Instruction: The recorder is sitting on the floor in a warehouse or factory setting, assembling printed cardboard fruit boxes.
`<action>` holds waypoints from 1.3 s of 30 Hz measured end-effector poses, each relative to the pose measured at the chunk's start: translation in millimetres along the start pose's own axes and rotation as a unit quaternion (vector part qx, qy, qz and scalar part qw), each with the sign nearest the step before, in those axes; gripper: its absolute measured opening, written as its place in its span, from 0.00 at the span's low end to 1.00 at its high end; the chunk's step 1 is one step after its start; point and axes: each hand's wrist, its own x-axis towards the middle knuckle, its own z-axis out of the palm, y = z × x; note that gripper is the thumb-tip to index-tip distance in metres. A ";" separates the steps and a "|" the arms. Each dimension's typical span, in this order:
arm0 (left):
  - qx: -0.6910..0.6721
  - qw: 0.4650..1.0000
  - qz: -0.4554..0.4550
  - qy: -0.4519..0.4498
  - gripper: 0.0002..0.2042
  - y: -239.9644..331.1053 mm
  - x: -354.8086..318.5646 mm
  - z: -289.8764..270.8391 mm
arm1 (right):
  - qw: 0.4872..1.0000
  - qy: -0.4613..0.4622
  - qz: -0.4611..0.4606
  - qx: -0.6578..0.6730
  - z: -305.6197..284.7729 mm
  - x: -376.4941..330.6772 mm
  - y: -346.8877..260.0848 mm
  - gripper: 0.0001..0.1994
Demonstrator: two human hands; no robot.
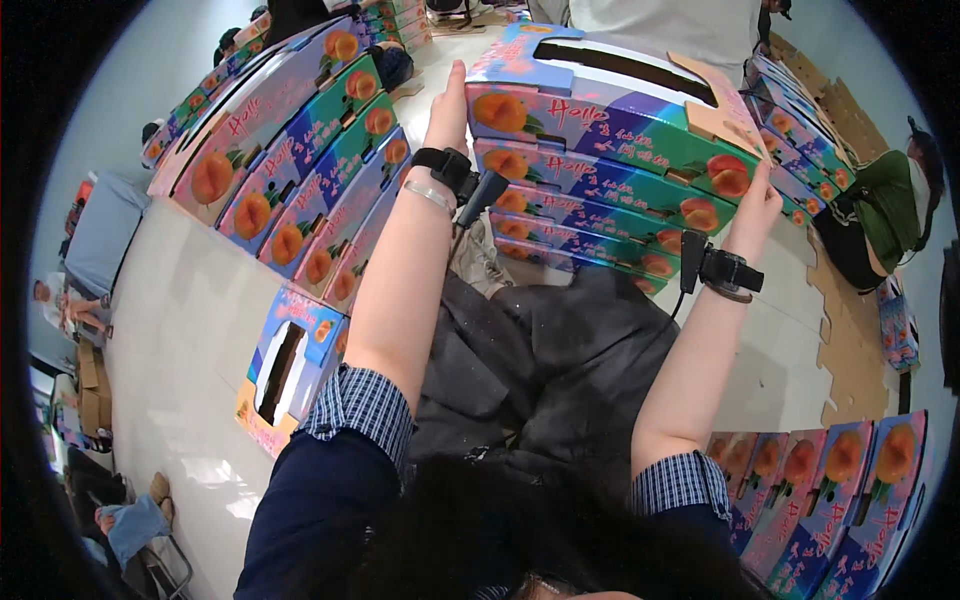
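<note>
A colourful cardboard fruit box (610,110), printed with peaches and with a long slot in its lid, lies on top of a stack of like boxes (590,215) in front of me. My left hand (448,105) presses flat against the top box's left end. My right hand (757,200) holds its right front corner. Both wrists wear black bands with small devices. My dark trousers and a light shoe show below the stack.
A tall leaning stack of the same boxes (300,170) stands at the left, with one slotted box (290,365) beside my left leg. More boxes (830,490) lie at lower right. Flat brown cardboard (850,330) covers the floor at right, where a person in green (890,205) sits.
</note>
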 end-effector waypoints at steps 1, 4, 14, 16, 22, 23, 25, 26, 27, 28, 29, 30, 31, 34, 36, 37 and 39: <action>0.003 1.000 0.002 -0.002 0.31 0.9 0.4 6.9 | 0.999 0.030 -0.008 -0.040 1.6 5.7 2.8 0.24; -0.044 0.998 -0.019 -0.052 0.30 -2.9 4.0 12.0 | 0.997 0.048 0.000 -0.058 4.6 15.5 11.2 0.26; -0.020 0.998 0.057 -0.034 0.23 -27.8 -4.1 2.1 | 0.988 -0.050 0.064 0.131 9.2 -2.0 -0.5 0.22; -0.019 0.987 0.158 -0.027 0.22 -38.1 -10.2 1.2 | 0.988 -0.074 0.044 0.126 0.7 -8.0 4.2 0.22; -0.038 0.976 0.215 -0.006 0.25 -72.6 -46.1 -31.1 | 0.971 -0.085 -0.035 0.223 -14.1 -44.8 15.5 0.27; -0.049 0.975 0.214 -0.012 0.25 -67.7 -61.8 -34.1 | 0.969 -0.066 -0.045 0.234 -17.8 -50.8 20.8 0.27; -0.069 0.968 0.243 -0.004 0.27 -60.0 -91.8 -43.7 | 0.962 -0.061 -0.056 0.261 -33.5 -66.5 22.9 0.27; -0.090 0.966 0.238 -0.037 0.27 -41.4 -116.2 -50.5 | 0.956 -0.074 -0.052 0.280 -43.4 -75.8 21.9 0.27; -0.088 0.966 0.242 -0.018 0.27 -42.3 -129.1 -57.8 | 0.957 -0.041 -0.020 0.287 -57.8 -81.3 22.4 0.26; -0.071 0.966 0.250 0.009 0.27 -35.3 -146.0 -72.8 | 0.953 -0.012 0.027 0.301 -63.4 -92.0 21.9 0.24; -0.067 0.965 0.253 0.032 0.27 -32.5 -162.9 -86.0 | 0.944 -0.021 0.026 0.329 -68.8 -100.8 17.7 0.24; -0.028 0.967 0.250 0.051 0.27 -32.2 -177.8 -98.8 | 0.936 -0.024 0.020 0.352 -65.1 -111.1 5.7 0.23; 0.011 0.967 0.245 0.068 0.27 -30.5 -192.1 -110.8 | 0.935 -0.039 0.023 0.351 -56.7 -120.3 -2.7 0.23; -0.044 0.960 0.255 0.105 0.27 -6.7 -252.4 -155.6 | 0.948 -0.023 0.051 0.315 -29.5 -166.4 -33.3 0.23; -0.038 0.935 0.220 0.276 0.26 -6.9 -284.9 -193.1 | 0.946 -0.098 0.080 0.299 -21.4 -185.9 -15.6 0.26; -0.025 0.910 0.224 0.347 0.26 -11.9 -297.0 -207.0 | 0.925 -0.164 0.086 0.333 -11.2 -200.3 -6.1 0.25; -0.019 0.866 0.248 0.434 0.28 -13.0 -313.9 -230.9 | 0.933 -0.240 0.028 0.268 13.5 -230.8 -10.7 0.24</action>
